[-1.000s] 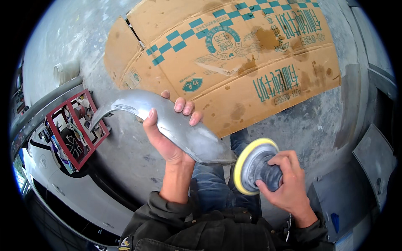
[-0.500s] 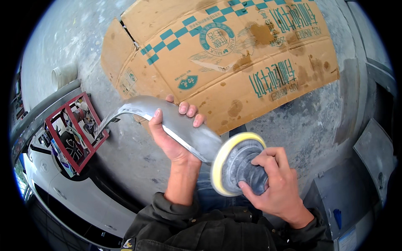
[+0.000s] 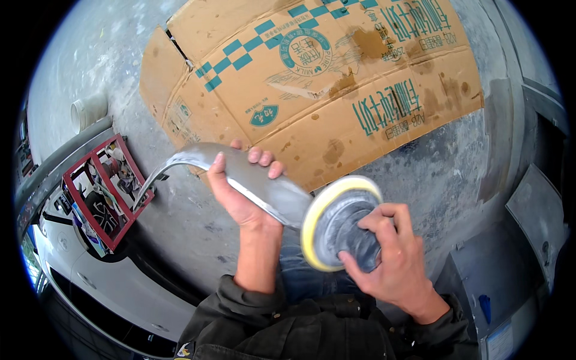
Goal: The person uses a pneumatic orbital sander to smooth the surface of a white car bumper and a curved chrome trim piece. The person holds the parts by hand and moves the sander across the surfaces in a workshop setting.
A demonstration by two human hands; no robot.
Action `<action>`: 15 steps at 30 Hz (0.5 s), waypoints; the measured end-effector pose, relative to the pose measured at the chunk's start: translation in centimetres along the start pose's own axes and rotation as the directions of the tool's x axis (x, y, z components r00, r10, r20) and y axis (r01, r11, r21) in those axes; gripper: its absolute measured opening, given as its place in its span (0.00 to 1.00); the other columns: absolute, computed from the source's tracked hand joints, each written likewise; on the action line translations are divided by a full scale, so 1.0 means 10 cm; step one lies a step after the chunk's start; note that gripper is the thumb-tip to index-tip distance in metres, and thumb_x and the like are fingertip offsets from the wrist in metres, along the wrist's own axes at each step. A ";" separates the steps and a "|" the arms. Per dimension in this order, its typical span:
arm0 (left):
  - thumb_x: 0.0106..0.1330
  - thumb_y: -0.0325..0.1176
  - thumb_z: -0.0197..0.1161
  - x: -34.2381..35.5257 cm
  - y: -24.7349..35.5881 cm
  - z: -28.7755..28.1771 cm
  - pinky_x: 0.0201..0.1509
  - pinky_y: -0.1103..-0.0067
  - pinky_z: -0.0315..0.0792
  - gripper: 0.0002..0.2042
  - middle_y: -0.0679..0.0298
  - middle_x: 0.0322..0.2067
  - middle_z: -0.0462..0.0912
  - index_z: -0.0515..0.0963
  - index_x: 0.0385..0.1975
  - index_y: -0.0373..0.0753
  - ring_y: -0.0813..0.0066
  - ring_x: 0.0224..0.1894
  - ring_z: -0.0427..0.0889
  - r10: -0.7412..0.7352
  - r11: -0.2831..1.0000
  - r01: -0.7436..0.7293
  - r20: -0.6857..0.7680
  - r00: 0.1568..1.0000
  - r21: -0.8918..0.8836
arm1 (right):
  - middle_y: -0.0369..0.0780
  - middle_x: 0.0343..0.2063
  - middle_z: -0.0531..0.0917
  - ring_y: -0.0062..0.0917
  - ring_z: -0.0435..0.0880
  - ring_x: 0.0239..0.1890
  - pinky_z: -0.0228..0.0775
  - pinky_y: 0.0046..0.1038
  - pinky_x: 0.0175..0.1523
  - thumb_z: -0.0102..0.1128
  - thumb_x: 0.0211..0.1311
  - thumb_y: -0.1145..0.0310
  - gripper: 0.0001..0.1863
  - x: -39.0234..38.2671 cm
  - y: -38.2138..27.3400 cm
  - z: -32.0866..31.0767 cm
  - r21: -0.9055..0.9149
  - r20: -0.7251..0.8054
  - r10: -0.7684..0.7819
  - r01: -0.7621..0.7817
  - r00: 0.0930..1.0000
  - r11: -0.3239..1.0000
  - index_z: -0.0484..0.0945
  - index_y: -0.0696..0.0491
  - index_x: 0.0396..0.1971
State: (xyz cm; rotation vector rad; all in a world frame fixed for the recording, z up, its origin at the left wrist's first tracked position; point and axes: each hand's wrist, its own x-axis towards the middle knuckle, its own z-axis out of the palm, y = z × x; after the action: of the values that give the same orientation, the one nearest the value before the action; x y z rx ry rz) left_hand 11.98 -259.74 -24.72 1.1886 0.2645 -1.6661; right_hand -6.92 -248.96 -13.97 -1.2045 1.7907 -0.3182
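My left hand (image 3: 246, 201) is closed round a long, curved grey panel (image 3: 204, 156), thumb on its near edge and fingertips over the far side. The panel narrows into a thin bent strip toward the left. In my right hand (image 3: 393, 261) is a round hand sanding pad (image 3: 345, 225) with a yellow rim and a dark, dusty grip. Thumb and fingers clasp that grip. The tilted pad overlaps the right end of the panel, and its working face is turned away from me. Whether it touches the panel, I cannot tell.
Flattened, stained cardboard (image 3: 324, 126) lies on the grey floor ahead. At left are a red-framed trolley (image 3: 103, 192) with assorted items, a white bucket (image 3: 90, 113) and a white car (image 3: 114, 282). Grey panels (image 3: 540, 210) and a blue object (image 3: 485, 308) are at right.
The sanding pad and my right hand have shifted slightly away from me, against the panel's end. My left hand keeps its hold on the panel. The whole view has shifted a little.
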 end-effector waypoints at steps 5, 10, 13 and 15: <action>0.64 0.46 0.64 0.13 0.30 -0.10 0.34 0.74 0.68 0.18 0.63 0.30 0.70 0.71 0.45 0.41 0.69 0.33 0.69 0.068 0.997 -0.070 -0.077 0.995 -0.028 | 0.41 0.47 0.74 0.24 0.79 0.18 0.76 0.28 0.27 0.80 0.45 0.68 0.26 -0.15 0.37 -0.05 -0.105 -0.097 0.111 -0.121 0.989 0.987 0.77 0.50 0.45; 0.64 0.46 0.63 0.15 0.28 -0.14 0.35 0.74 0.69 0.18 0.62 0.30 0.70 0.72 0.44 0.40 0.69 0.33 0.69 0.052 0.997 -0.056 -0.082 0.995 -0.058 | 0.40 0.48 0.76 0.24 0.78 0.17 0.74 0.27 0.24 0.81 0.44 0.68 0.27 -0.15 0.35 -0.04 -0.079 -0.178 0.001 -0.015 0.984 0.997 0.77 0.51 0.45; 0.65 0.47 0.63 0.13 0.23 -0.09 0.35 0.73 0.69 0.17 0.62 0.29 0.70 0.72 0.43 0.40 0.69 0.33 0.69 0.035 0.997 -0.040 -0.078 0.996 -0.064 | 0.40 0.47 0.76 0.25 0.80 0.19 0.75 0.28 0.24 0.81 0.44 0.67 0.27 -0.10 0.24 -0.02 -0.058 -0.170 0.032 -0.042 0.985 0.997 0.77 0.50 0.46; 0.65 0.47 0.63 0.10 0.17 -0.03 0.35 0.74 0.69 0.17 0.63 0.29 0.71 0.73 0.42 0.41 0.69 0.32 0.69 0.050 0.998 -0.053 -0.096 0.994 -0.034 | 0.40 0.46 0.76 0.25 0.81 0.20 0.75 0.28 0.25 0.80 0.44 0.66 0.27 -0.06 0.19 0.02 -0.056 -0.151 0.011 -0.019 0.988 0.998 0.77 0.49 0.46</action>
State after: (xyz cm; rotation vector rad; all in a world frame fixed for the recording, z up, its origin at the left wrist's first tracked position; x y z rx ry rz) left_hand 13.55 -260.86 -25.06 1.2387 0.3198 -1.5565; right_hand -7.88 -247.43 -14.95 -1.2340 1.9499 -0.3601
